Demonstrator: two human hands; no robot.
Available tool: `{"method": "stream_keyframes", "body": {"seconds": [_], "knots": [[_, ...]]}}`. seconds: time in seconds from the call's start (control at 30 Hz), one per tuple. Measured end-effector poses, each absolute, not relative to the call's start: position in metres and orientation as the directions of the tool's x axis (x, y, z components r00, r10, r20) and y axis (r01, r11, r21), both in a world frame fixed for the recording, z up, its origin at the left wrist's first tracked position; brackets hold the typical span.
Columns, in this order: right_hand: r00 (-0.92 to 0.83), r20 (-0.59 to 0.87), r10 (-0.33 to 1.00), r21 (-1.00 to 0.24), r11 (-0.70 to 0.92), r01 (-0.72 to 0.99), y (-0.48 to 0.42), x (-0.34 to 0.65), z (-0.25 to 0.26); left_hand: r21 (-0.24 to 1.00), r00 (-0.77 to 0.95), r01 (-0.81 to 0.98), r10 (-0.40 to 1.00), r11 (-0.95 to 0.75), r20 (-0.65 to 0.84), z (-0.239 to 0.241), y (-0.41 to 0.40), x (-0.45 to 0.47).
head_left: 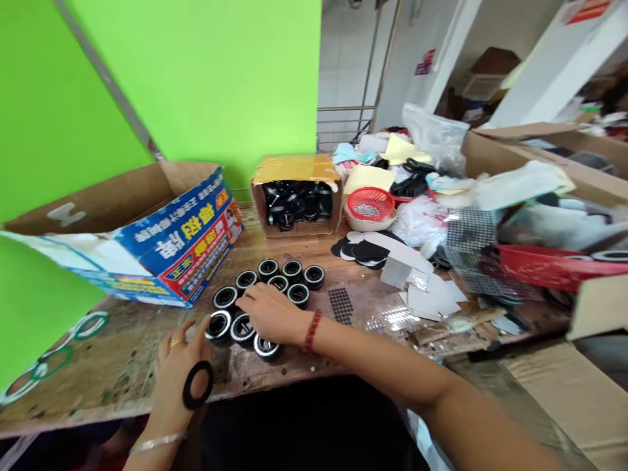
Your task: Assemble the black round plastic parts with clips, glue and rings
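A tight cluster of round black wheel-like pieces with silver rims (pixel 278 284) lies on the worn wooden table in front of me. My right hand (pixel 272 314) reaches over the cluster from the right. Its fingers are bent and pressed together at the pieces on the left; whatever lies between the fingertips is hidden. At the cluster's near left, my left hand (pixel 179 360) has its fingers apart, close beside one rimmed piece (pixel 218 325). A flat black ring (pixel 184 387) rests against the thumb side of that hand; how it is held there I cannot tell.
An open blue carton (pixel 186 229) stands at left, near green and white rings (pixel 91 325). Behind the cluster, a box (pixel 297 229) holds black pieces. To the right are a dot sheet (pixel 341 306), a red basket (pixel 371 204), black and white ovals (pixel 366 250) and piled plastic.
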State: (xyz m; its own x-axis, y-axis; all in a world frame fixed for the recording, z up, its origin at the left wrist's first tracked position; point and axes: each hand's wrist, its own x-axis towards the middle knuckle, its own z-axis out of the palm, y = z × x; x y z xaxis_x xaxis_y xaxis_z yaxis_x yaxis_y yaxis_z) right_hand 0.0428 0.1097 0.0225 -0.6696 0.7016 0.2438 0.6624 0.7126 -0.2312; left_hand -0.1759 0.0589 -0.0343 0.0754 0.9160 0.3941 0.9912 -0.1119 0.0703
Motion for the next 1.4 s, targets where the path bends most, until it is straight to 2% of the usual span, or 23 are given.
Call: {"method": "stream_keyframes", "body": {"seconds": [0.1, 0.17, 0.23, 0.3, 0.4, 0.5, 0.57, 0.73, 0.87, 1.1, 1.2, 1.3, 1.4], "knots": [[-0.445, 0.517, 0.731, -0.327, 0.649, 0.687, 0.097, 0.118, 0.028, 0.223, 0.071, 0.948, 0.837, -0.225, 0.542, -0.036, 0.052, -0.176], [-0.247, 0.657, 0.712, -0.350, 0.578, 0.737, 0.083, 0.179, 0.028, 0.339, -0.017, 0.916, 0.822, -0.215, 0.569, -0.036, 0.039, -0.169], [0.006, 0.739, 0.674, -0.373, 0.401, 0.837, 0.071, 0.240, 0.023, 0.423, -0.090, 0.886, 0.825, -0.189, 0.558, -0.038, 0.025, -0.157], [0.191, 0.748, 0.635, -0.417, 0.226, 0.880, 0.065, 0.295, 0.009, 0.466, -0.089, 0.857, 0.827, -0.220, 0.555, -0.042, 0.013, -0.142], [0.351, 0.607, 0.713, -0.559, 0.069, 0.826, 0.067, 0.350, -0.023, 0.526, -0.068, 0.813, 0.856, -0.249, 0.512, -0.052, 0.005, -0.119], [0.363, 0.426, 0.828, -0.684, 0.032, 0.729, 0.074, 0.367, -0.050, 0.560, -0.041, 0.778, 0.866, -0.285, 0.498, -0.058, 0.003, -0.104], [0.327, 0.382, 0.864, -0.696, 0.037, 0.717, 0.077, 0.365, -0.058, 0.574, -0.036, 0.768, 0.876, -0.283, 0.480, -0.061, 0.003, -0.099], [0.325, 0.364, 0.873, -0.672, 0.005, 0.740, 0.079, 0.355, -0.052, 0.613, -0.017, 0.748, 0.915, -0.255, 0.402, -0.073, 0.005, -0.099], [0.337, 0.351, 0.874, -0.678, -0.011, 0.735, 0.072, 0.358, -0.044, 0.591, 0.023, 0.774, 0.942, -0.228, 0.334, -0.085, 0.008, -0.100], [0.434, 0.390, 0.812, -0.662, -0.080, 0.745, 0.052, 0.386, -0.044, 0.556, 0.050, 0.797, 0.943, -0.236, 0.329, -0.088, 0.007, -0.101], [0.536, 0.359, 0.764, -0.706, -0.153, 0.691, 0.044, 0.399, -0.046, 0.578, -0.001, 0.785, 0.934, -0.221, 0.357, -0.086, 0.001, -0.098], [0.576, 0.352, 0.738, -0.729, -0.170, 0.663, 0.041, 0.405, -0.049, 0.581, -0.070, 0.778, 0.886, -0.239, 0.459, -0.083, -0.010, -0.091], [0.523, 0.381, 0.763, -0.697, -0.135, 0.704, 0.041, 0.406, -0.053, 0.535, 0.020, 0.762, 0.839, -0.365, 0.544, -0.077, -0.021, -0.078]]}}
